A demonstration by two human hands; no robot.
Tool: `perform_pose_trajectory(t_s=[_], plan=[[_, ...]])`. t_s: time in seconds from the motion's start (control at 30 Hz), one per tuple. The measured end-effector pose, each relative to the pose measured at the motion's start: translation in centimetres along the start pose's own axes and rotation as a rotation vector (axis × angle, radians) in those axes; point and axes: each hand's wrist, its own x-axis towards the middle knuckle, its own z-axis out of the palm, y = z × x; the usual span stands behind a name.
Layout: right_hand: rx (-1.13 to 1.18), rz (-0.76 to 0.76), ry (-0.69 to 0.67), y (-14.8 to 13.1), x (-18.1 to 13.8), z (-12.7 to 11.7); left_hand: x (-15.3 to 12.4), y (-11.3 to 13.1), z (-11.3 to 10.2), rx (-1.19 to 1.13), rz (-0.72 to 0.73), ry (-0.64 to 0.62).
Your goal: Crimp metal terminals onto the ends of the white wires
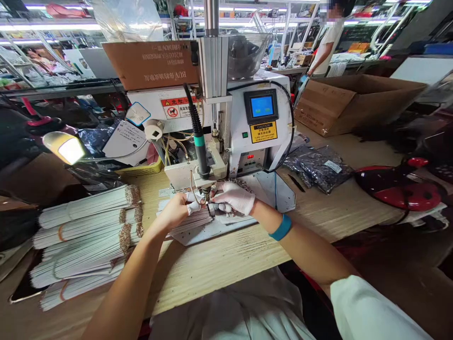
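Note:
My left hand (173, 212), with white finger cots, grips a bundle of thin white wires (191, 223) over a metal plate (212, 231). My right hand (236, 197), in a white glove, closes around the bundle's far end, where a dark piece (213, 209) shows. Both hands sit directly below the head of a benchtop wire-processing machine (260, 141). The wire tips lie close under its nozzle (205, 191), partly hidden by my fingers. A blue band (280, 227) circles my right wrist.
Several banded white wire bundles (81, 236) lie on the wooden bench (212, 269) to the left. A lit lamp (69, 148) stands beyond them. Bags of dark parts (318, 167) and a red ladybug-shaped object (399, 186) are right. A cardboard box (357, 101) and a standing person (327, 47) are behind.

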Motion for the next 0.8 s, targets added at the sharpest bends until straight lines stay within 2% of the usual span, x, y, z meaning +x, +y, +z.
perform_pose_trajectory(t_s=[0.3, 0.37, 0.43, 0.53, 0.63, 0.7, 0.8], plan=[[-0.126, 0.059, 0.010, -1.4, -1.1, 0.8, 0.1, -0.1, 0.0, 0.034, -0.029, 0.016], [-0.164, 0.021, 0.014, -2.1, -1.4, 0.6, -0.2, 0.1, -0.1, 0.050, -0.026, 0.017], [-0.250, -0.062, 0.093, -2.7, -1.5, -0.3, -0.7, 0.6, -0.4, 0.085, -0.019, 0.007], [-0.473, -0.185, 0.277, -3.1, -1.6, -2.4, -1.8, 1.5, -0.6, 0.162, -0.050, -0.073], [-0.717, -0.279, 0.361, -3.1, -1.6, -4.0, -2.7, 2.1, -0.4, 0.302, -0.096, -0.118], [-0.869, -0.329, 0.382, -3.0, -1.6, -4.3, -2.8, 2.1, -0.1, 0.480, -0.086, -0.048], [-1.010, -0.352, 0.369, -2.7, -1.3, -3.3, -2.4, 1.5, 0.3, 0.772, -0.085, 0.068]])
